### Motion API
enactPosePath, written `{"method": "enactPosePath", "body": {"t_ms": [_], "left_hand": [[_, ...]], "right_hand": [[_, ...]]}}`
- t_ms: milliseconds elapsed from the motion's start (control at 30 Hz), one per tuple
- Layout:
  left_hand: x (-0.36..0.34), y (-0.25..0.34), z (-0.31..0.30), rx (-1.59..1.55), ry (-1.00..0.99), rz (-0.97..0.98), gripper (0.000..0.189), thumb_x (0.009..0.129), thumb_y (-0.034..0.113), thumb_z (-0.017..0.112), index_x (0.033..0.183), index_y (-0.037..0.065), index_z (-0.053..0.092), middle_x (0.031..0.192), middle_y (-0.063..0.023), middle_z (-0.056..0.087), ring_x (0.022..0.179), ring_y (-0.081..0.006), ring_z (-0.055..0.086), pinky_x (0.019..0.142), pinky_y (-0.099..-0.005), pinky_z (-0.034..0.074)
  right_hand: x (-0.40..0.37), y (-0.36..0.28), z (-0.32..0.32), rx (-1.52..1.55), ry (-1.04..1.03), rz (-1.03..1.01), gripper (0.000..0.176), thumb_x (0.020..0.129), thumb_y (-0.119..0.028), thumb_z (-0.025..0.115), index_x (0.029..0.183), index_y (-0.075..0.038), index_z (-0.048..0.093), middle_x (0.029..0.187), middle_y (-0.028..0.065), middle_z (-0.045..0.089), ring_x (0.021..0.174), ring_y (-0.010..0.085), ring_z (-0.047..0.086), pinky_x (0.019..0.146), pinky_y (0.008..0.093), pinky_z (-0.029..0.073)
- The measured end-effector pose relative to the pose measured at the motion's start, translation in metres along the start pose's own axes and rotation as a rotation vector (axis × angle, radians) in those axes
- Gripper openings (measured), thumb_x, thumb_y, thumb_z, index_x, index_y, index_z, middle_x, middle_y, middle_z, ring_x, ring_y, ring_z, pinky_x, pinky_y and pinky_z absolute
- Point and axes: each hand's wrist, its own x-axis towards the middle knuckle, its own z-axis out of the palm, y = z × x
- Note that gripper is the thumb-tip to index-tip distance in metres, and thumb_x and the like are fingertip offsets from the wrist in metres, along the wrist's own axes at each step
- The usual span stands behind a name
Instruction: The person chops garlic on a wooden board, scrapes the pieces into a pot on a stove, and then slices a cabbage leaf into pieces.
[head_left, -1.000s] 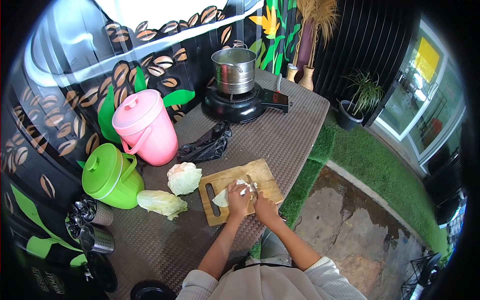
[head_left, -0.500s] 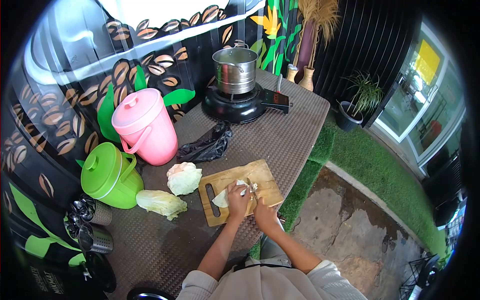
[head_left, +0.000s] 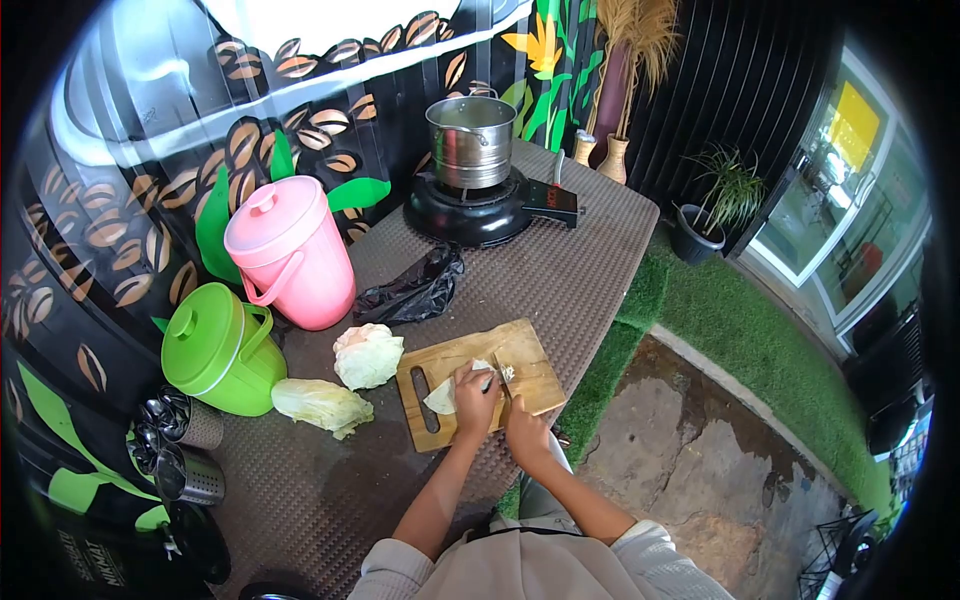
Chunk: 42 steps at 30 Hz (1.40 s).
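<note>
Brown and textured, the worktop (head_left: 590, 235) is filling most of the scene and bearing everything handled. Toward the painted wall, a pink lidded jug (head_left: 300, 265) is standing beside a smaller green jug (head_left: 250, 385); farther off, a black stove (head_left: 465, 220) is supporting a steel pot (head_left: 472, 150). Nearer the person, a wooden cutting board (head_left: 540, 385) is lying flat close to the worktop's edge, its slotted handle pointing left. Beside the board, a round cabbage (head_left: 368, 357) and a longer leafy head (head_left: 322, 404) are resting side by side. Both hands are working close together over the board: the left hand (head_left: 476, 402) is clamping a pale leafy piece (head_left: 438, 401) from above with bent fingers, and the right hand (head_left: 526, 435) is closing around the handle of a knife (head_left: 502, 373), whose blade is crossing the board just beside the left fingertips. The piece is lying on the board, partly hidden under the left hand; it is probably behaving as light, crisp and bendable, its cut faces slightly slippery, so downward pressure with curled fingertips, set back from the blade, is offering the safest hold. Small pale shreds (head_left: 509, 373) are lying beyond the blade, likely fragile and clinging.
</note>
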Motion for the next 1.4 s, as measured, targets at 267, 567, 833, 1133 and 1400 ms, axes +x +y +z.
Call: {"method": "enactPosePath", "body": {"t_ms": [267,567,833,1133,1400], "left_hand": [[-0.001,0.003,-0.002,-0.025,0.012,-0.012,0.011,0.074,0.005,0.073,0.084,0.0,0.073,0.09,-0.0124,0.07,0.111,-0.0336,0.055,0.094,-0.0416,0.044],[0.0,0.004,0.0,-0.024,0.018,0.01,0.01,0.074,0.005,0.073,0.083,0.001,0.073,0.09,-0.0118,0.07,0.11,-0.0336,0.056,0.093,-0.0406,0.045],[-0.003,0.001,-0.001,-0.01,-0.041,-0.014,0.013,0.078,0.007,0.069,0.087,-0.001,0.072,0.095,-0.0141,0.069,0.114,-0.0339,0.052,0.095,-0.0415,0.043],[0.0,0.0,0.0,-0.006,0.007,0.003,0.008,0.076,0.006,0.071,0.083,0.001,0.073,0.09,-0.0122,0.07,0.109,-0.0329,0.056,0.093,-0.0406,0.045],[-0.001,0.002,0.001,-0.008,0.015,-0.016,0.009,0.077,0.006,0.071,0.084,0.002,0.073,0.09,-0.0117,0.07,0.11,-0.0326,0.056,0.093,-0.0404,0.045]], "right_hand": [[0.004,0.006,-0.011,0.011,0.021,-0.129,0.024,0.089,-0.02,0.051,0.103,0.0,0.045,0.067,0.017,0.066,0.065,0.0357,0.068,0.055,0.0448,0.056],[0.02,0.007,-0.021,0.138,-0.055,-0.07,0.025,0.09,-0.021,0.052,0.104,-0.002,0.045,0.072,0.02,0.066,0.068,0.0377,0.068,0.058,0.0472,0.055],[0.01,0.004,0.005,0.052,0.027,-0.044,0.022,0.091,-0.02,0.049,0.101,0.0,0.044,0.066,0.0193,0.065,0.063,0.0367,0.067,0.054,0.0453,0.055],[0.0,0.001,0.003,0.021,0.011,-0.049,0.024,0.088,-0.019,0.052,0.102,0.0,0.045,0.069,0.0197,0.066,0.065,0.036,0.068,0.057,0.0444,0.056],[0.017,0.002,-0.025,0.101,-0.035,-0.097,0.023,0.088,-0.018,0.053,0.101,-0.001,0.045,0.069,0.0197,0.066,0.065,0.0366,0.068,0.055,0.0452,0.056]]}}
